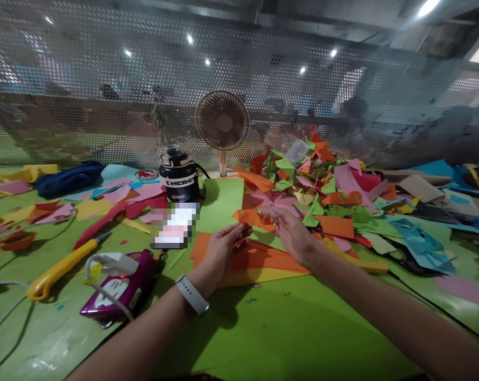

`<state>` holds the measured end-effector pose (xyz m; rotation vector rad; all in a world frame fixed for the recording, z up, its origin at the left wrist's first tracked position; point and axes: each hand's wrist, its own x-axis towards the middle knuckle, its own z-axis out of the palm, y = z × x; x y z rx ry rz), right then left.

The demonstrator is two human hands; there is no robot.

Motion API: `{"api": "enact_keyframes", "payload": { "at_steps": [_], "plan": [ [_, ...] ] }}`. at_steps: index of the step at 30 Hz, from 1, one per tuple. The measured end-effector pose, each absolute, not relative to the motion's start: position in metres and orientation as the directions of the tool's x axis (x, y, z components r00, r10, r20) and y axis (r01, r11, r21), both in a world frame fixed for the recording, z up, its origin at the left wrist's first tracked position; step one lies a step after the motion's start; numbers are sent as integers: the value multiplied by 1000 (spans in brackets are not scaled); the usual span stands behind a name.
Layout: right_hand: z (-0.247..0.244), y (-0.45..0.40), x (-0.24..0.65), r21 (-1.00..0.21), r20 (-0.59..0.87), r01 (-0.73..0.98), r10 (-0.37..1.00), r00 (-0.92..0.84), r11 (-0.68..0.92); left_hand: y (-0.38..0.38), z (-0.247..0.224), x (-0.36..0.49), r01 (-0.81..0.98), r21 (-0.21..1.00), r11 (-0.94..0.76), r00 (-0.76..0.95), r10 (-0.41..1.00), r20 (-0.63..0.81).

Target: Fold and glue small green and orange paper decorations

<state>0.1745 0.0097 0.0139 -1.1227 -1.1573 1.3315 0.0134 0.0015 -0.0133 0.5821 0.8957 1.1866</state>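
Nearest me, the left forearm (pixel 144 328) with its white perforated wristband (pixel 192 295) is cut off below; beyond, I see a pixelated phone (pixel 177 226) and a black bottle (pixel 179 189) reading "ENERGY". The left hand (pixel 223 244) narrowly pinches a small orange paper piece (pixel 245 217) above orange sheets (pixel 265 258); I cannot tell whether the right hand (pixel 293 233), at its right end, grips it.

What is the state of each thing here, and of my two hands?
Fan: upright; cannot tell whether spinning.
Black bottle: upright, lid on.
Phone: flat, screen bright.
Purple power strip: white adapter plugged in, red light on.
Wristband: fastened.
Orange paper piece: bent.
Left hand: fingers curled, pinching orange paper.
Right hand: partly open.
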Motion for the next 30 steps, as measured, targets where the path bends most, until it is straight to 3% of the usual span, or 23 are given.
{"api": "enact_keyframes", "payload": {
  "at_steps": [7, 12, 19, 30],
  "plan": [
    [10, -1, 156, -994, 12, 110, 999, -42, 17, -4, -8, 21, -554, 784, 281, 62, 953, -297],
    [14, -8, 146, -973, 16, 229, 996, -93, 37, -5, -10, 23, -558, 795, 240, 91, 969, -229],
    [5, -10, 144, -820, 172, 525, 973, -155, 229, -5, -17, 24, -561, 810, 169, 98, 986, -138],
    [-6, -10, 137, -701, 268, 632, 943, -196, 331, -7, -20, 24, -542, 834, 101, 121, 992, -42]
  ]
}}
